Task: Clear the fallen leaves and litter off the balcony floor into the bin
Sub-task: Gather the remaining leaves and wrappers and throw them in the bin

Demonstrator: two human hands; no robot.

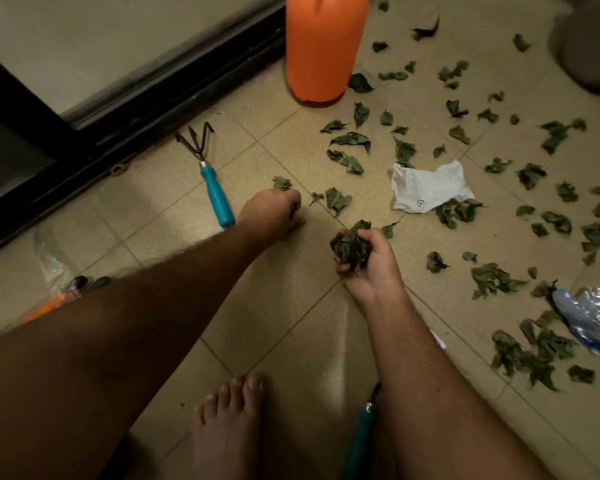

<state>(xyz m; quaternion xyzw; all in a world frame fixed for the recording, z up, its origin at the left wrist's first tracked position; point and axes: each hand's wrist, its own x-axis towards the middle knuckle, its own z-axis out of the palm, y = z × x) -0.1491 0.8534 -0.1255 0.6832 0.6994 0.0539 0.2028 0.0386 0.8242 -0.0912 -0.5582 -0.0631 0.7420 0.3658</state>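
Two bare hands reach down over a tiled balcony floor (pixel 291 296). The left hand (pixel 269 211) rests low on the tiles, its fingers curled round a few dark leaf scraps, just right of the teal handle of a hand rake (pixel 208 176) that lies flat with its prongs pointing toward the door track (pixel 125 126). The right hand (pixel 364 261) grips a thick bunch of leaves (pixel 350 245), fingers wrapped round it, held just above the floor.

Along the left edge the dark door track runs diagonally, and the rake lies near it. The tiles between the two forearms and down to a bare foot (pixel 226 427) at the bottom carry almost nothing. To the right the floor is crowded: scattered leaves (pixel 350 147) spread from the orange container (pixel 324 46) at the top down to a thicker heap near the lower right. A crumpled white wrapper (pixel 430 187) lies among them, just beyond the right hand, and a shiny silver-blue foil packet (pixel 589 317) sits at the right edge, touching leaves.

The orange container stands upright on the tiles near the track; its top is cut off by the frame, so its contents cannot be told. A grey rounded vessel (pixel 593 43) shows partly in the top right corner, its inside hidden. A second teal-handled tool (pixel 361 438) lies beside the right forearm.
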